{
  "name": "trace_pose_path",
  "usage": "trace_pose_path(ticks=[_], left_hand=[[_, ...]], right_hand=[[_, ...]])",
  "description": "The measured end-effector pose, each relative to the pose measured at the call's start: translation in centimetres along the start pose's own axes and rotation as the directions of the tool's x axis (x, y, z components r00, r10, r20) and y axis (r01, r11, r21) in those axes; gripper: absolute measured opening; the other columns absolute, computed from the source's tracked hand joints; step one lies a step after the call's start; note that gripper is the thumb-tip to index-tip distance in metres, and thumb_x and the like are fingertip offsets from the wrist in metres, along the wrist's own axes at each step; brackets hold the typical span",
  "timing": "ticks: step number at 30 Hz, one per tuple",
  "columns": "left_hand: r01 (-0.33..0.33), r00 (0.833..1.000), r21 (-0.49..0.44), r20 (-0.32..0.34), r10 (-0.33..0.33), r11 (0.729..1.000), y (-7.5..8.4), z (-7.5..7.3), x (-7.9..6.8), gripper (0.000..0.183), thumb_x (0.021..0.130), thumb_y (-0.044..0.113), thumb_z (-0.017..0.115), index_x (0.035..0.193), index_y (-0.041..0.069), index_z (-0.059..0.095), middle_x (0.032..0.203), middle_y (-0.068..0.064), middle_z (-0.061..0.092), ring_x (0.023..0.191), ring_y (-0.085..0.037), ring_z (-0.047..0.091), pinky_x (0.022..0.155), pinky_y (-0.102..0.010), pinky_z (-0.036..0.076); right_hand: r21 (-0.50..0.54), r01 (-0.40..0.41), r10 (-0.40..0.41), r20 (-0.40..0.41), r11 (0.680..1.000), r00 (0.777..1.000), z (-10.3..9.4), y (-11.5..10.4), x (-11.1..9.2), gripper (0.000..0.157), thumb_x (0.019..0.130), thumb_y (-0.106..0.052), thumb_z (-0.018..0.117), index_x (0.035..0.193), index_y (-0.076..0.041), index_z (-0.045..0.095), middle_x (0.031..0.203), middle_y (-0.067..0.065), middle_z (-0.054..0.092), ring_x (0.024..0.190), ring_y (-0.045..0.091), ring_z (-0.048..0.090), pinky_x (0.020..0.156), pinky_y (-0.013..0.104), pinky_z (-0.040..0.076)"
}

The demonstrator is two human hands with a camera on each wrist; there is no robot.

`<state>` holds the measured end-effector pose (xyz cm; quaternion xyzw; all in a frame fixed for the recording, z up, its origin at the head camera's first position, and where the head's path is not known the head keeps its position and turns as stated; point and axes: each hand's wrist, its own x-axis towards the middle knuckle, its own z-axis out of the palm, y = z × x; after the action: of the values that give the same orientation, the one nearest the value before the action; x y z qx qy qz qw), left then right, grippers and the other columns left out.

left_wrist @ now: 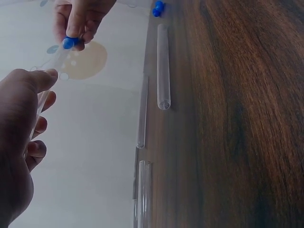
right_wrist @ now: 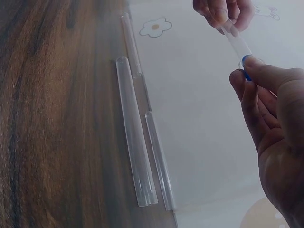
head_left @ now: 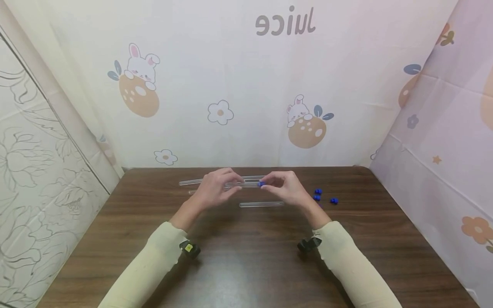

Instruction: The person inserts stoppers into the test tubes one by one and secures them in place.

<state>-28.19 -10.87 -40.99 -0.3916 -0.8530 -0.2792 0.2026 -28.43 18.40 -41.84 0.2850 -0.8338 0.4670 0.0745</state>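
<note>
Gripped by the left hand (head_left: 216, 185), the tube (head_left: 250, 185) is held just below centre in the head view, a cap (head_left: 261, 184) pinched at its end by the right hand (head_left: 288, 188), and pressure is best applied gently, straight lengthwise.

Head view: from above the 6 o'clock side of the table (head_left: 239, 244), facing forward and down, with the curtain (head_left: 246, 72) at 12 o'clock; the most distant of the three. Wrist views: close in, rolled sideways, each looking past its own hand toward the other. Left wrist: left hand (left_wrist: 18, 133) at 9 o'clock, table at 3. Right wrist: right hand (right_wrist: 285, 118) at 3 o'clock, table at 9. Shared by both: tube (right_wrist: 237, 40), stopper (left_wrist: 69, 43), curtain.
</note>
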Motion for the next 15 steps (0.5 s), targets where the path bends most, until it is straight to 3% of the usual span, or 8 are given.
trace_pose_path(ticks=[3,10,15], left_hand=[[0.004,1.0,0.0,-0.011,-0.004,1.0,-0.03,0.14,-0.01,0.017,0.1,0.017,0.086,0.116,0.013,0.083,0.106,-0.004,0.082,0.096,-0.024,0.081,0.08,-0.04,0.066],[0.058,0.998,0.013,-0.019,-0.058,0.998,0.04,0.59,-0.06,0.018,0.102,0.019,0.084,0.119,0.015,0.083,0.107,-0.003,0.081,0.096,-0.023,0.078,0.08,-0.037,0.065],[0.081,0.996,0.015,-0.029,-0.081,0.997,0.37,0.43,0.04,0.018,0.103,0.023,0.084,0.12,0.015,0.083,0.11,-0.003,0.082,0.098,-0.022,0.079,0.083,-0.038,0.066]], right_hand=[[0.004,0.011,-0.011,-0.018,1.0,1.0,-0.03,0.17,0.02,0.013,0.099,-0.005,0.085,0.111,-0.003,0.085,0.103,0.014,0.087,0.09,0.007,0.079,0.085,0.02,0.064],[0.045,-0.016,0.018,-0.041,0.999,0.999,-0.12,0.48,0.1,0.016,0.1,-0.004,0.084,0.116,-0.002,0.083,0.109,0.02,0.086,0.095,0.04,0.084,0.081,0.021,0.065],[0.082,-0.01,0.013,-0.041,0.997,0.999,-0.43,0.27,0.21,0.02,0.099,-0.003,0.084,0.119,0.0,0.082,0.11,0.023,0.086,0.087,0.034,0.085,0.077,0.024,0.068]])
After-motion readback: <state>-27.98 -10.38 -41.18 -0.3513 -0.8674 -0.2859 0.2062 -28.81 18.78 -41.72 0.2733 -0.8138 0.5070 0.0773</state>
